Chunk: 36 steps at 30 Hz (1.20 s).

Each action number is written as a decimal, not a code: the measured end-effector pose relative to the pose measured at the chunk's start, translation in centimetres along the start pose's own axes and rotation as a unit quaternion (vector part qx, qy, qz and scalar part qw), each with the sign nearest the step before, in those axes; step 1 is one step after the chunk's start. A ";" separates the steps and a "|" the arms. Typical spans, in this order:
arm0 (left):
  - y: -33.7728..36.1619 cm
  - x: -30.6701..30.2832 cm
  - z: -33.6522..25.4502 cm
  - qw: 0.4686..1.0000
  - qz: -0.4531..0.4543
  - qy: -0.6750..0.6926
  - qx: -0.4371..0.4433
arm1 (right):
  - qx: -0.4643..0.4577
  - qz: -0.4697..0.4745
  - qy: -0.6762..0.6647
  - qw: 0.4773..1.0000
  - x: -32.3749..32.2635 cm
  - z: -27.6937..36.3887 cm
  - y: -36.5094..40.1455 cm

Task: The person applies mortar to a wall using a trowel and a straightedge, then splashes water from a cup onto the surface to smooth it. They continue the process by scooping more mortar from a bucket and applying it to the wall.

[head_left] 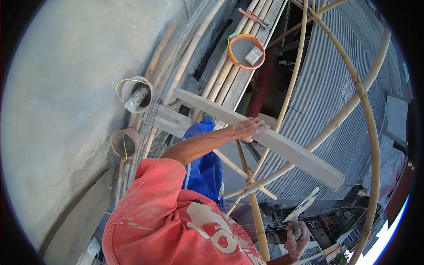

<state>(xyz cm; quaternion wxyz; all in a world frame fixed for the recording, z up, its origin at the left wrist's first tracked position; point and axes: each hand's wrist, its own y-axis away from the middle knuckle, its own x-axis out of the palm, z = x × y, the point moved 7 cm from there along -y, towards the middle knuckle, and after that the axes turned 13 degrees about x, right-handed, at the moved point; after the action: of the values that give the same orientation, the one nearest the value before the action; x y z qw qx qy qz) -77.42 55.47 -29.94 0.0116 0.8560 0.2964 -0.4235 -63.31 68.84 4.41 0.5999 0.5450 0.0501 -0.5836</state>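
My left hand (250,129) is closed over the upper edge of a long, pale grey straightedge board (293,155). The board slants from the scaffold planks down to the right. Low on the right, my right hand (297,238) grips a trowel (302,205), whose blade points up and carries some pale mortar along it. The trowel stands apart from the board's lower right end. Below the left forearm, blue trousers (204,165) show, and the red, stained shirt fills the bottom.
Bamboo poles (369,119) cross on the right before a corrugated roof (304,88). An orange bucket (264,57) holding a block sits on the scaffold planks (260,33) near pliers-like tool (253,17). Two buckets (151,99) (137,137) stand by the plastered wall (66,110).
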 end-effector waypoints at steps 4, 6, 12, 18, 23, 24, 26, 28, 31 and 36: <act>1.5 3.3 4.2 0.998 0.056 -0.004 -0.017 | -0.002 0.019 -0.015 1.000 1.1 0.1 -4.2; 2.1 4.7 6.0 0.997 0.069 0.010 -0.026 | 0.025 0.037 -0.012 0.999 1.7 -0.5 -6.1; 3.7 6.9 9.2 0.993 0.102 0.047 -0.041 | 0.123 0.080 -0.016 0.989 3.8 -4.0 -9.7; 4.8 7.7 11.9 0.991 0.106 0.073 -0.041 | 0.172 0.094 -0.030 0.980 6.2 -6.0 -11.4; 5.5 8.5 13.5 0.984 0.151 0.080 -0.054 | 0.182 0.114 -0.024 0.976 7.3 -6.0 -12.1; 5.6 8.8 13.8 0.985 0.149 0.075 -0.046 | 0.183 0.121 -0.028 0.975 7.5 -6.2 -12.3; 5.7 9.6 14.2 0.986 0.147 0.069 -0.039 | 0.184 0.128 -0.030 0.974 7.7 -6.4 -12.7; 5.8 10.6 14.7 0.983 0.173 0.049 -0.040 | 0.209 0.126 -0.038 0.969 8.1 -6.1 -13.3; 5.9 12.1 15.6 0.982 0.185 0.024 -0.034 | 0.238 0.120 -0.057 0.962 9.0 -7.8 -13.9; 6.2 17.3 17.2 0.979 0.200 0.003 -0.036 | 0.260 0.149 -0.036 0.953 11.4 -10.8 -14.6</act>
<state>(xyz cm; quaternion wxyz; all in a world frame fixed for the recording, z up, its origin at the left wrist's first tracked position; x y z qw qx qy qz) -78.53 54.31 -55.06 0.1261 0.8983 0.1339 -0.3989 -64.55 73.16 -16.59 0.5187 0.6620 -0.2071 -0.4998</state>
